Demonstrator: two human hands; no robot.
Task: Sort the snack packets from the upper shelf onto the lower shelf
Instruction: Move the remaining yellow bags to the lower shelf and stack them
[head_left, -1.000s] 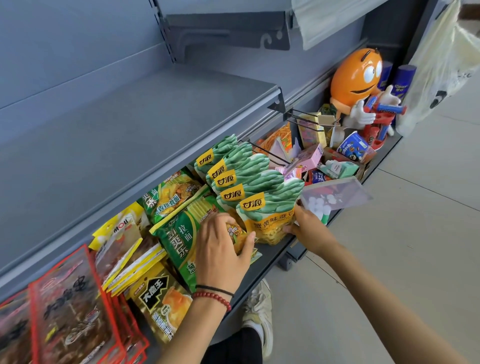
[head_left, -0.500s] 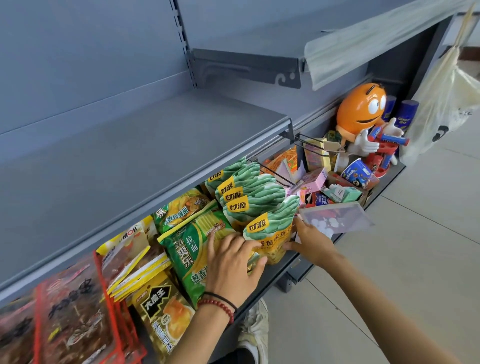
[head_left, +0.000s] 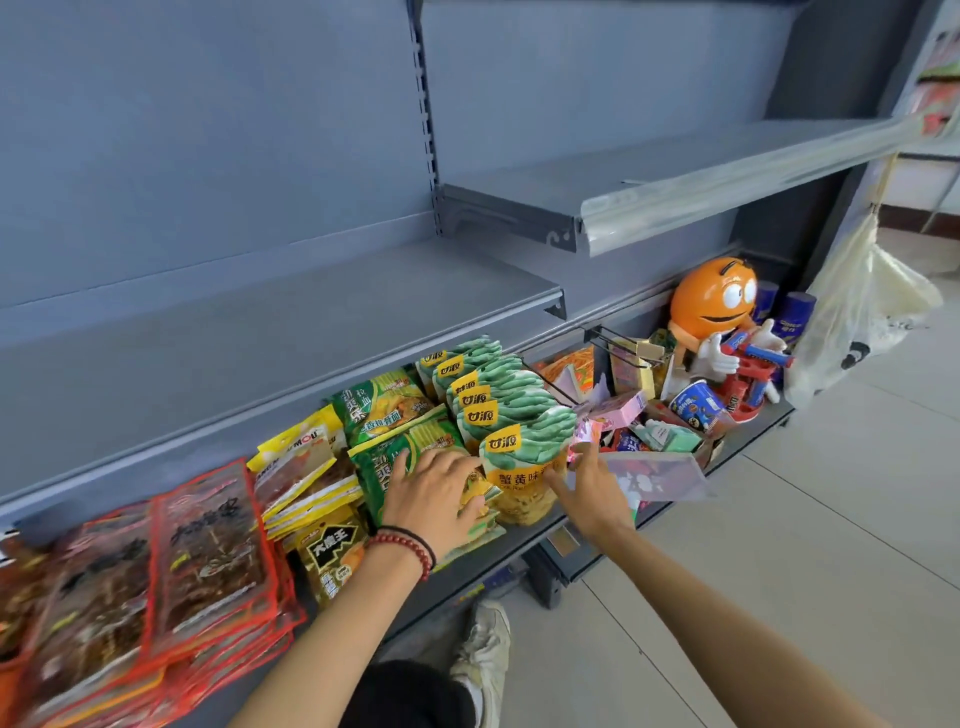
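Snack packet (head_left: 524, 457) stands between left grip (head_left: 434, 499) and right grip (head_left: 592, 496), both spread apart.

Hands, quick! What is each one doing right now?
Left hand: open, resting flat on the green packet.
Right hand: open, touching the front teal packet.

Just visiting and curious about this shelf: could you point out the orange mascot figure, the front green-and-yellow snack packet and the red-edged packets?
orange mascot figure (head_left: 709, 304): head view, on its round head.
front green-and-yellow snack packet (head_left: 527, 451): head view, on its green top.
red-edged packets (head_left: 208, 551): head view, on the top packet's face.
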